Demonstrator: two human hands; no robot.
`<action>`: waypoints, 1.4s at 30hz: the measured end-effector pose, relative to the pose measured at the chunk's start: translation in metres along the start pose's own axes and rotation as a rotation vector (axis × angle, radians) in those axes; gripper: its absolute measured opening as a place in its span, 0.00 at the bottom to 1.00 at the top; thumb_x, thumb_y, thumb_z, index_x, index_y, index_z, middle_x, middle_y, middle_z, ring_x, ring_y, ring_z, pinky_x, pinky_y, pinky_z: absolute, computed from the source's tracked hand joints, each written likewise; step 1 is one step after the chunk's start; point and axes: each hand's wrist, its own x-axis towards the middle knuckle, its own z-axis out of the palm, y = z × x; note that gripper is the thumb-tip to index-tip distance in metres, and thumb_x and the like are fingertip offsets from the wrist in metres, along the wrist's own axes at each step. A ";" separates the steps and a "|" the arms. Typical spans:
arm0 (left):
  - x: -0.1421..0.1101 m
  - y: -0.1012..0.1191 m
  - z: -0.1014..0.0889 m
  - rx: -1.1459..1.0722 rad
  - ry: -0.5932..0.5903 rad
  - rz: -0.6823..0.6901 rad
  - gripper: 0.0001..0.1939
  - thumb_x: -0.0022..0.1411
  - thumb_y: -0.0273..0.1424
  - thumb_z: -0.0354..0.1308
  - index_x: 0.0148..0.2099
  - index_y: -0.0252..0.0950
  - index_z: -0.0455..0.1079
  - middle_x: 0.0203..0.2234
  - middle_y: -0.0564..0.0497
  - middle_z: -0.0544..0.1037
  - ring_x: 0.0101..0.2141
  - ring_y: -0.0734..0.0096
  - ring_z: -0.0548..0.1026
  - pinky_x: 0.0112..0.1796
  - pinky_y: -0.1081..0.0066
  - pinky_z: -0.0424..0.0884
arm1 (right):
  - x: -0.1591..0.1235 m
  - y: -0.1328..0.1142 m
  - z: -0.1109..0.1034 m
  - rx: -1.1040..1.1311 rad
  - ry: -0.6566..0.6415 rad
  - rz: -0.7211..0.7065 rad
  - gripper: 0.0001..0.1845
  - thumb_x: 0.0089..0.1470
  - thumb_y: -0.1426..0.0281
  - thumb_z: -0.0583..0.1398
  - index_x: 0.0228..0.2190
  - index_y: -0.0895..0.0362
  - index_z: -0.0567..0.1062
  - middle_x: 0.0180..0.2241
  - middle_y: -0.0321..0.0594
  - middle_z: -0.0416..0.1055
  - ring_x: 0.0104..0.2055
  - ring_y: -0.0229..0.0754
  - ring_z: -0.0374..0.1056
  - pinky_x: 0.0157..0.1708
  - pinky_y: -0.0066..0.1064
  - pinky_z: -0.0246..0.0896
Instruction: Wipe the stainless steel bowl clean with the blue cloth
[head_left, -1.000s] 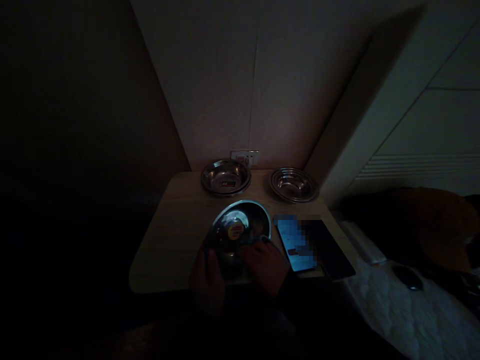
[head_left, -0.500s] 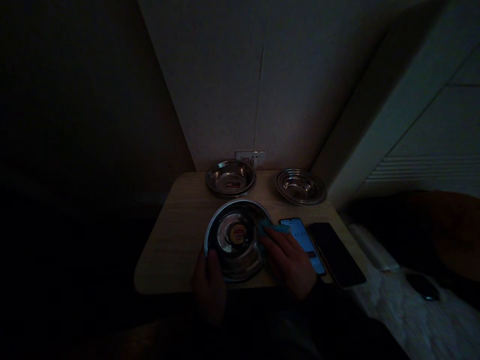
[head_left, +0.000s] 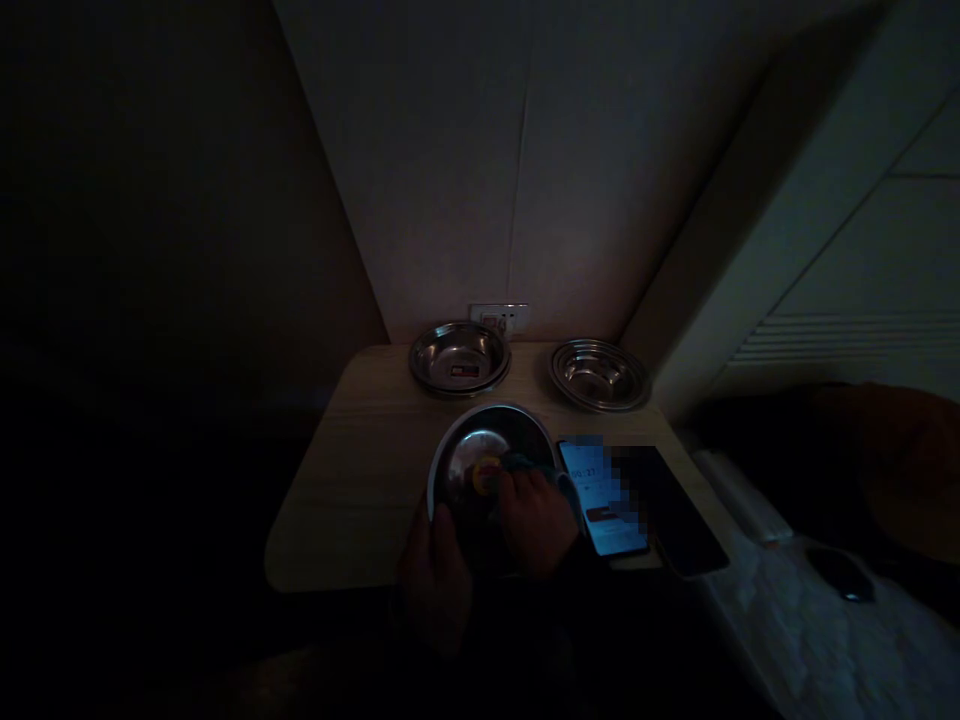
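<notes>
A shiny steel bowl (head_left: 469,450) with a round yellow and red sticker at its bottom is tilted toward me at the table's front edge. My left hand (head_left: 435,575) is closed on its near left rim, thumb on the inside. Inside the bowl, my right hand (head_left: 536,520) presses a blue-green cloth (head_left: 525,462) against the surface close to the sticker. Its fingers are bent over the cloth, and part of the cloth is hidden under them. Dim light hides the bowl's lower part.
On the small wooden table (head_left: 337,480), steel bowls (head_left: 459,355) stand at the back and a nested stack of steel bowls (head_left: 598,375) at back right. A lit phone (head_left: 592,480) and a dark phone (head_left: 690,520) lie at right. A wall socket (head_left: 499,317) sits behind.
My right hand has moved left with the cloth, from the bowl's right rim to near the sticker. The bowl and my left hand have shifted slightly right.
</notes>
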 end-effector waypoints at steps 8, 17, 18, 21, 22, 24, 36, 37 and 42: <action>0.001 -0.003 0.003 -0.061 -0.022 -0.123 0.21 0.56 0.44 0.46 0.37 0.34 0.72 0.34 0.42 0.78 0.37 0.61 0.74 0.38 0.66 0.69 | -0.010 -0.004 -0.023 0.163 -0.192 -0.071 0.11 0.50 0.75 0.53 0.33 0.58 0.74 0.32 0.44 0.75 0.35 0.45 0.70 0.31 0.31 0.60; 0.002 -0.012 -0.002 -0.001 0.048 -0.255 0.21 0.56 0.45 0.47 0.40 0.36 0.71 0.38 0.42 0.77 0.39 0.59 0.73 0.39 0.63 0.67 | -0.005 -0.018 0.005 0.846 -0.087 -0.165 0.14 0.52 0.74 0.54 0.40 0.54 0.74 0.39 0.38 0.74 0.42 0.39 0.69 0.43 0.29 0.60; 0.002 -0.011 -0.003 0.004 0.041 -0.256 0.21 0.56 0.45 0.47 0.40 0.36 0.71 0.39 0.42 0.77 0.40 0.58 0.73 0.40 0.63 0.67 | -0.004 -0.020 0.008 0.921 -0.057 -0.128 0.14 0.52 0.74 0.54 0.40 0.55 0.74 0.40 0.39 0.74 0.42 0.39 0.69 0.43 0.30 0.61; 0.000 -0.011 -0.001 -0.032 0.024 -0.238 0.19 0.56 0.44 0.48 0.40 0.36 0.71 0.39 0.42 0.77 0.41 0.59 0.73 0.41 0.63 0.67 | -0.005 -0.020 0.010 1.027 0.081 -0.041 0.14 0.51 0.73 0.54 0.41 0.56 0.73 0.41 0.41 0.74 0.44 0.42 0.68 0.45 0.34 0.62; -0.001 -0.011 -0.001 -0.047 0.027 -0.238 0.19 0.56 0.43 0.48 0.40 0.36 0.71 0.40 0.43 0.77 0.41 0.59 0.73 0.42 0.64 0.67 | -0.006 -0.017 0.009 1.030 0.134 -0.028 0.15 0.51 0.73 0.54 0.41 0.56 0.72 0.42 0.42 0.73 0.45 0.42 0.68 0.45 0.35 0.62; -0.001 -0.012 0.000 -0.064 0.025 -0.266 0.19 0.57 0.43 0.48 0.41 0.36 0.70 0.40 0.43 0.76 0.42 0.59 0.72 0.43 0.63 0.67 | -0.012 -0.007 0.004 1.003 0.246 0.013 0.15 0.52 0.72 0.54 0.42 0.56 0.71 0.42 0.42 0.73 0.44 0.42 0.68 0.43 0.34 0.63; -0.002 0.001 0.000 -0.075 -0.099 -0.282 0.24 0.57 0.44 0.46 0.49 0.35 0.66 0.48 0.42 0.72 0.48 0.59 0.69 0.46 0.65 0.65 | -0.013 0.013 0.004 0.310 0.432 -0.015 0.14 0.53 0.76 0.52 0.42 0.61 0.69 0.39 0.47 0.72 0.41 0.46 0.64 0.41 0.36 0.60; -0.003 0.001 -0.001 -0.073 -0.096 -0.282 0.24 0.57 0.44 0.46 0.50 0.35 0.66 0.49 0.43 0.72 0.49 0.60 0.69 0.47 0.66 0.65 | -0.011 0.011 0.007 0.277 0.402 0.011 0.14 0.53 0.77 0.52 0.42 0.62 0.69 0.39 0.47 0.72 0.40 0.46 0.64 0.41 0.36 0.60; -0.002 0.000 -0.003 -0.063 -0.153 -0.292 0.25 0.58 0.44 0.45 0.53 0.35 0.63 0.52 0.42 0.69 0.51 0.60 0.66 0.50 0.65 0.62 | -0.002 0.009 0.005 0.181 0.238 0.081 0.12 0.53 0.77 0.53 0.41 0.59 0.70 0.36 0.44 0.72 0.38 0.46 0.65 0.37 0.34 0.58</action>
